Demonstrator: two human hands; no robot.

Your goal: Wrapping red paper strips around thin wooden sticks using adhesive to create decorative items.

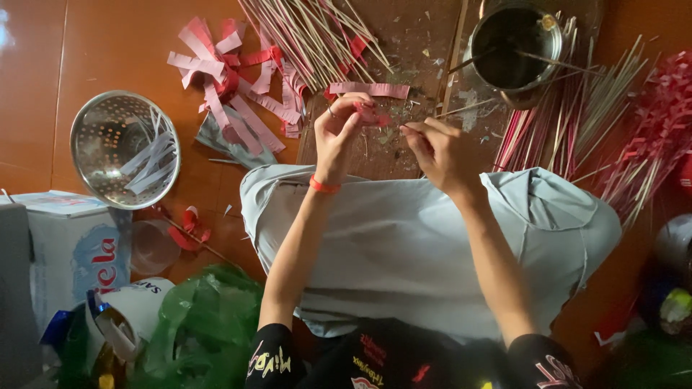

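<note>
- Above my lap, over the grey cloth [425, 238] spread across my knees, my left hand [344, 130] and right hand [438, 151] meet over a scuffed wooden board [411, 43].
- My left hand's thumb and fingertips are pinched shut on a small red paper piece [375, 115], crumpled and folded, held just between the two hands; an orange band [324, 186] circles that wrist.
- My right hand is curled almost closed, fingertips drawn together toward the red piece; whether it grips a thin stick I cannot tell.
- Just beyond my left fingers lies a flat pink paper strip [369, 89] on the board.
- Farther up sit a heap of cut pink and red paper strips [231, 79] and a fan of thin bamboo sticks [317, 36].
- Up at the right stands a round dark metal pot [515, 47], with more red-tipped sticks [569, 122] beside it.
- At my left, a perforated steel colander [119, 148] holds pale strips.
- Below it stands a white box-shaped carton with red lettering and a pale blue patch [76, 248], and near that a crumpled green plastic bag [205, 328].
</note>
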